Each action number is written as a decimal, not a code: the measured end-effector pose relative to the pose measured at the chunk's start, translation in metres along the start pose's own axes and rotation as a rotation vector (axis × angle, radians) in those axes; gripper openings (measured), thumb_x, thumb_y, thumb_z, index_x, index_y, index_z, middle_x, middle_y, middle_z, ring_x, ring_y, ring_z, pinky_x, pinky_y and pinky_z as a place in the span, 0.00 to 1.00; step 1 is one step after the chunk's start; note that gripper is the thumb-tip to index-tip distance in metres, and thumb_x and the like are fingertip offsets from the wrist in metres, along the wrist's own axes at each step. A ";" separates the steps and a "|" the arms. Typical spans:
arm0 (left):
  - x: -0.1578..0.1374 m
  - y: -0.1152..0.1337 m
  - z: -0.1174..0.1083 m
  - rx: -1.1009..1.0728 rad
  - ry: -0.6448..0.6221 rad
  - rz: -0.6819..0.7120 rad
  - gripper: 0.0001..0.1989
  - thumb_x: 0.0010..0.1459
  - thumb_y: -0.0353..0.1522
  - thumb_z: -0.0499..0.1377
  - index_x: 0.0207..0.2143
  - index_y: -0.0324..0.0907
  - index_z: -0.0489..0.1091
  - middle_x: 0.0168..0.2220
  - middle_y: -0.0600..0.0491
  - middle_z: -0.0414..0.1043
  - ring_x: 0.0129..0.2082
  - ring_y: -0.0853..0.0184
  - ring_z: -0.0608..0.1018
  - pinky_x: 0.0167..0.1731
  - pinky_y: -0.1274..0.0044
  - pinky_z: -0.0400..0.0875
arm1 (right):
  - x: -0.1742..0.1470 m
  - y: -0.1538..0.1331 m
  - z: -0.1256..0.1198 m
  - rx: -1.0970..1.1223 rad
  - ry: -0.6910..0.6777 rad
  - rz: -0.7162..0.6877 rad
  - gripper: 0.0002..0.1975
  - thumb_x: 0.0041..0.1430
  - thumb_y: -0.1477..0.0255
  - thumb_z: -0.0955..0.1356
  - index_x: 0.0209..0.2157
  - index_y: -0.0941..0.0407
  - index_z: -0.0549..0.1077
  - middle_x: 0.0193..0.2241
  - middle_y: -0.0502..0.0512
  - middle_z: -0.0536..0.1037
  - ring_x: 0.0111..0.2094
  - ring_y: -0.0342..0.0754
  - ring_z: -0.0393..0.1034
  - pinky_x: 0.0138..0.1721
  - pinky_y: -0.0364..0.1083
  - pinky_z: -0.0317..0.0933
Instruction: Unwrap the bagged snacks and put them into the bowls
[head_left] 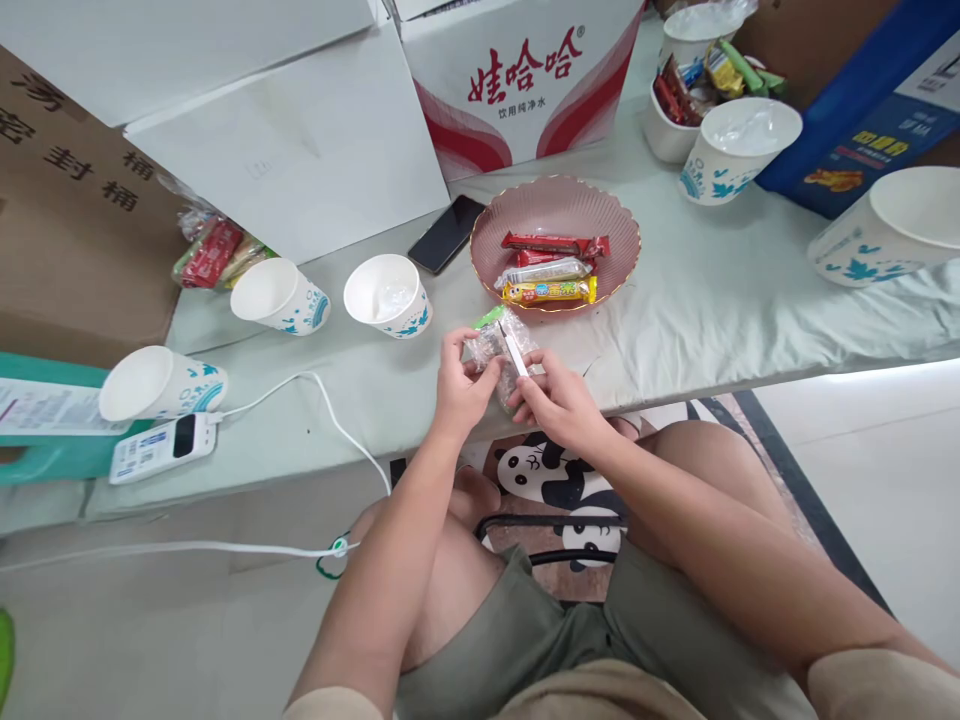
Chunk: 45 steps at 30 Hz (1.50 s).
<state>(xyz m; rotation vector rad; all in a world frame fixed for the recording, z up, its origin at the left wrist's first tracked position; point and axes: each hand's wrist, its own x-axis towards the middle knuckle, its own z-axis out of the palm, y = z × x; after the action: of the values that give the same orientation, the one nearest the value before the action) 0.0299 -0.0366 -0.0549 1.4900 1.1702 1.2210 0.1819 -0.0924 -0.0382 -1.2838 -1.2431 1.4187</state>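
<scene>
Over the front edge of the covered table, my left hand (465, 385) is closed on a crinkled clear plastic packet (491, 345) with a bright green patch at its top. What lies inside the packet cannot be made out. My right hand (555, 400) grips a slim white utility knife (516, 355), its thin dark tip lying against the plastic. The fingers of that hand also touch the packet's lower right side. Just beyond both hands stands a pink scalloped bowl (555, 205) with several wrapped snack bars (551, 290) in it.
A black phone (448, 233) lies left of the bowl. Paper cups (390, 300) stand on both sides. White boxes (525, 90) line the back. At left, a white power strip (161, 447) trails a cable (326, 395) over the table edge. A snack-filled container (671, 135) sits back right.
</scene>
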 end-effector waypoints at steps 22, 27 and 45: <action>0.005 -0.002 -0.016 0.088 0.203 -0.031 0.28 0.54 0.38 0.68 0.53 0.49 0.60 0.46 0.51 0.70 0.36 0.69 0.76 0.37 0.77 0.73 | -0.030 -0.009 -0.095 -0.898 0.248 -0.045 0.14 0.61 0.62 0.64 0.42 0.53 0.76 0.35 0.57 0.81 0.30 0.52 0.74 0.31 0.49 0.62; 0.007 0.005 -0.024 0.505 0.236 -0.027 0.12 0.52 0.37 0.67 0.37 0.43 0.71 0.40 0.51 0.70 0.39 0.66 0.74 0.40 0.75 0.69 | -0.020 0.008 -0.119 -1.207 0.510 -0.153 0.14 0.62 0.66 0.64 0.41 0.52 0.79 0.41 0.61 0.80 0.37 0.57 0.73 0.37 0.53 0.61; 0.015 0.013 -0.036 0.024 0.341 -0.406 0.09 0.59 0.33 0.61 0.27 0.43 0.65 0.23 0.56 0.72 0.20 0.72 0.74 0.21 0.81 0.68 | -0.005 0.006 -0.080 -0.836 0.347 -0.610 0.11 0.60 0.77 0.63 0.35 0.52 0.77 0.33 0.56 0.75 0.37 0.53 0.72 0.41 0.53 0.66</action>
<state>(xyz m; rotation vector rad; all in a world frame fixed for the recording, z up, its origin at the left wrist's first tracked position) -0.0025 -0.0222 -0.0339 1.0113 1.6252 1.2028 0.2620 -0.0875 -0.0420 -1.3981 -1.8415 0.2049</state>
